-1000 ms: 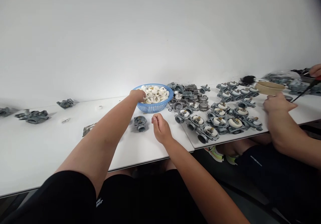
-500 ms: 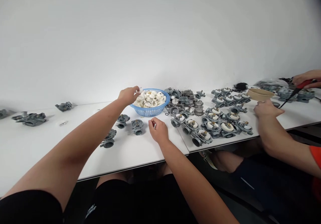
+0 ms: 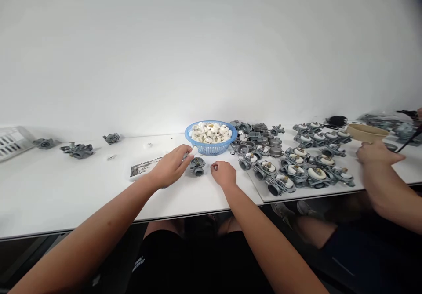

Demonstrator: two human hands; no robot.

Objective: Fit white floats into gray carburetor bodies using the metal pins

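My left hand (image 3: 173,165) pinches a white float (image 3: 194,151) between thumb and fingers, just above a grey metal carburetor body (image 3: 197,166). To the right of that body, my right hand (image 3: 224,173) rests low over the white table with its fingers curled together; whatever it grips is too small to name. Behind both hands stands a blue basket (image 3: 211,148) heaped with white floats (image 3: 211,132). A small black ring (image 3: 232,153) lies by the basket's right side.
Rows of carburetors with floats (image 3: 296,170) and loose metal parts (image 3: 260,136) cover the right. A co-worker's hand (image 3: 376,152) is near a tan bowl (image 3: 367,132). Leftward are a tray (image 3: 145,167), more carburetors (image 3: 77,150) and a white basket (image 3: 15,142).
My left hand has moved from the basket's left edge down toward the carburetor, now with a white float in it. The view has shifted left. My right hand stays closed near the carburetor.
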